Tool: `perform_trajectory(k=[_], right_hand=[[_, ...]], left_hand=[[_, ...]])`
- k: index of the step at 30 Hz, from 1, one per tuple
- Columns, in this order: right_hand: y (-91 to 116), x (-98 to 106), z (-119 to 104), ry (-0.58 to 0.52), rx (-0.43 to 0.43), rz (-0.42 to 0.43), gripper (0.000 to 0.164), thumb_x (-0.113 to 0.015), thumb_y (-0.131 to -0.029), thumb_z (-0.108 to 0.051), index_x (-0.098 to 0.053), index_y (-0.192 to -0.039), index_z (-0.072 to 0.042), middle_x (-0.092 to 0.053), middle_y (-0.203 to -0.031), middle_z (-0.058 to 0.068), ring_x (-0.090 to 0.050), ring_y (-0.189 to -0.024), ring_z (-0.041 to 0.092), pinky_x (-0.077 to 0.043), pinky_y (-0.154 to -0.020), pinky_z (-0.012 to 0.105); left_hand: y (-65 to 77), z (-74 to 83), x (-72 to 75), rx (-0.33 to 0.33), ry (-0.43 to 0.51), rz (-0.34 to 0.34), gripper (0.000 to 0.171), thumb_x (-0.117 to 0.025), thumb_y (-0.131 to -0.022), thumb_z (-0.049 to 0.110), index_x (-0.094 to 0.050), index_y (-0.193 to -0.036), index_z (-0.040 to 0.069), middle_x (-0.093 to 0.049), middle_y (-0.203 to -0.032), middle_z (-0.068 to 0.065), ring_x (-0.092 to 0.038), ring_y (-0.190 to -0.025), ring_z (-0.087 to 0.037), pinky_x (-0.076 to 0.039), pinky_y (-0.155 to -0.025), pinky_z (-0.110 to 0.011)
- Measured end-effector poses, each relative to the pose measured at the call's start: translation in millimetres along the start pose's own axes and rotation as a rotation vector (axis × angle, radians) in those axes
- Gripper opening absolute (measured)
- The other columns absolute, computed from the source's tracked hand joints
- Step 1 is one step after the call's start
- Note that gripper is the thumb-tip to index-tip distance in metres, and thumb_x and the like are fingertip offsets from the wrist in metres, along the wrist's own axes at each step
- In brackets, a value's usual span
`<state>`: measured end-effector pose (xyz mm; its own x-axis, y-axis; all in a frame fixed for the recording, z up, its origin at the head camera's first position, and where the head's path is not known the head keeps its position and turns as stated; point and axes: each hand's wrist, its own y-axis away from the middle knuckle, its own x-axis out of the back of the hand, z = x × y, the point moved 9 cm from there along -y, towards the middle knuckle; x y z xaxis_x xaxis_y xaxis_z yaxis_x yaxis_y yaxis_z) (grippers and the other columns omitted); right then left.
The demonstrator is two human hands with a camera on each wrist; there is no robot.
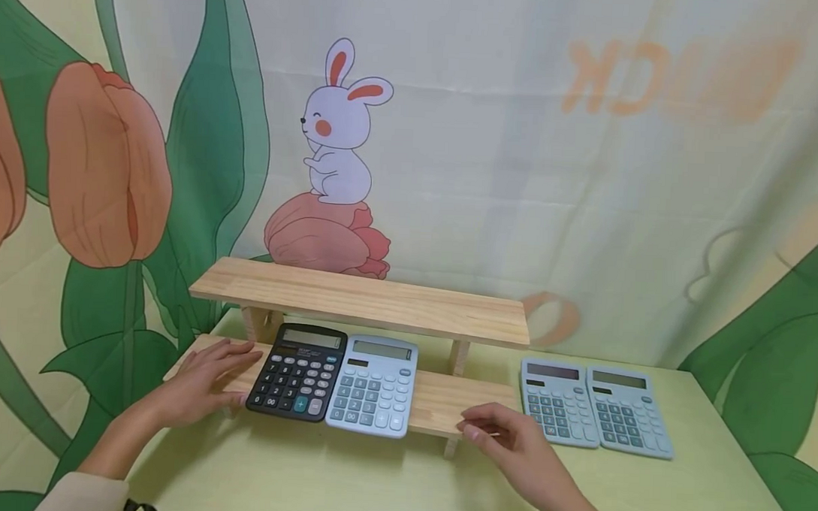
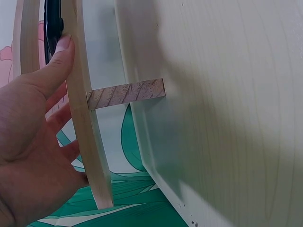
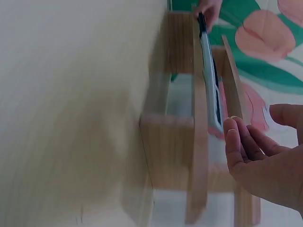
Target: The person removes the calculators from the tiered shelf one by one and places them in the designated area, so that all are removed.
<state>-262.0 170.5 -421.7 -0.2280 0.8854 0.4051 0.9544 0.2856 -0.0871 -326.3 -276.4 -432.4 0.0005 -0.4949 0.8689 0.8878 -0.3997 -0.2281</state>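
A black calculator [image 1: 298, 372] and a light blue calculator [image 1: 373, 386] lean side by side on the lower board [image 1: 454, 402] of a wooden two-tier shelf [image 1: 360, 299]. My left hand [image 1: 205, 376] rests at the left end of that board, fingers spread, thumb by the black calculator's lower left corner. In the left wrist view the left thumb [image 2: 61, 56] lies along the board's front edge, just below the calculator. Near the board's right end is my right hand [image 1: 510, 447], fingers loosely bent and holding nothing. The right wrist view has its fingertips [image 3: 232, 127] beside the light blue calculator's end.
Two more light blue calculators, a nearer one [image 1: 558, 402] and a farther one [image 1: 628, 411], lie to the right of the shelf on the pale green table [image 1: 306, 477]. Behind stands a printed curtain [image 1: 466, 175] with tulips and a rabbit.
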Motion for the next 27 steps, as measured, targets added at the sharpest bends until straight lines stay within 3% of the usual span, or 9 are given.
perform_trajectory(k=[5, 11, 17, 27], right_hand=[[-7.3, -43.9, 2.7, -0.097, 0.006, -0.120, 0.031, -0.070, -0.105, -0.025, -0.070, -0.125, -0.001, -0.076, -0.116, 0.008, -0.072, -0.110, 0.030, -0.057, -0.092, 0.027], [-13.4, -79.1, 16.3, -0.253, -0.032, -0.197, 0.032, -0.064, -0.108, -0.019, -0.067, -0.124, 0.008, -0.076, -0.115, 0.020, -0.074, -0.107, 0.032, -0.060, -0.091, 0.032], [-21.7, -100.5, 28.4, -0.401, -0.096, -0.169, 0.034, -0.060, -0.110, -0.016, -0.066, -0.123, 0.015, -0.075, -0.111, 0.027, -0.075, -0.105, 0.041, -0.061, -0.093, 0.044], [-28.7, -122.5, 30.2, -0.493, -0.191, -0.150, 0.043, -0.055, -0.112, -0.025, -0.067, -0.120, 0.016, -0.076, -0.109, 0.026, -0.077, -0.100, 0.033, -0.063, -0.088, 0.042]], left_hand=[[-0.9, -2.2, -1.4, 0.005, -0.003, -0.001, 0.070, -0.084, -0.090, 0.028, -0.058, -0.151, 0.005, -0.046, -0.158, -0.025, -0.030, -0.145, -0.060, -0.014, -0.108, -0.086], [-1.0, -1.4, -1.4, 0.000, 0.008, 0.000, 0.069, -0.084, -0.091, 0.027, -0.058, -0.151, 0.005, -0.045, -0.159, -0.025, -0.030, -0.145, -0.060, -0.013, -0.108, -0.086], [-0.1, 0.9, 1.0, -0.014, 0.009, 0.008, 0.069, -0.084, -0.090, 0.029, -0.058, -0.150, 0.004, -0.046, -0.158, -0.026, -0.031, -0.144, -0.061, -0.015, -0.106, -0.086], [0.5, -0.3, 0.0, -0.001, 0.013, -0.002, 0.070, -0.084, -0.091, 0.028, -0.057, -0.151, 0.005, -0.045, -0.159, -0.025, -0.028, -0.145, -0.061, -0.012, -0.107, -0.087]])
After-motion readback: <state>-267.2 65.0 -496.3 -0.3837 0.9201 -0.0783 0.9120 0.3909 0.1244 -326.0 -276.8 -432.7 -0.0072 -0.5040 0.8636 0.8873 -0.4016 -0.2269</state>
